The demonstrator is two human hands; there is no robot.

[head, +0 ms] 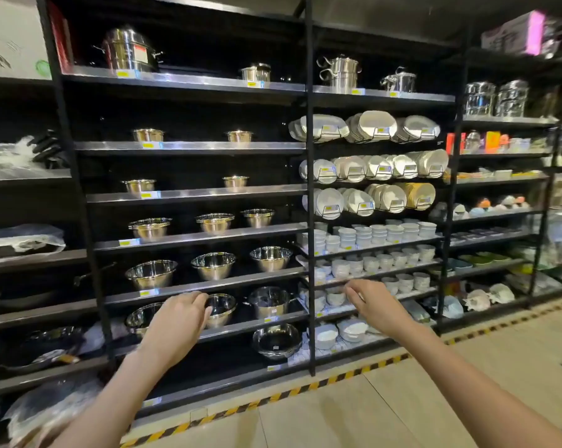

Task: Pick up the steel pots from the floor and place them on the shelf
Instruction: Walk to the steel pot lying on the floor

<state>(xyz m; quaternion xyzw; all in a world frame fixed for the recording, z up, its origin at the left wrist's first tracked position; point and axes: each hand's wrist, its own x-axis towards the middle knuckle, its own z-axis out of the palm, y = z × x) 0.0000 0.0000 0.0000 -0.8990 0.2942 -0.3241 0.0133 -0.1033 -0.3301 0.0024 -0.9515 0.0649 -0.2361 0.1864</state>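
A black shelf rack [195,287] holds steel pots and bowls on several levels. My left hand [177,321] reaches to a low shelf board [257,319], its fingers curled on the near rim of a shiny steel pot [223,310] that rests there. To the right of that pot stands a steel pot with side handles [269,302]. Another steel bowl [140,316] sits to the left, partly hidden by my hand. My right hand [370,302] hovers in front of the neighbouring bay, fingers apart and holding nothing.
A wide steel bowl [276,341] sits on the level below. The right bay holds white plates [370,127] and stacked white bowls [379,234]. Yellow-black tape [305,388] runs along the rack's foot on the tiled floor [386,415]. Wrapped goods [47,405] lie at lower left.
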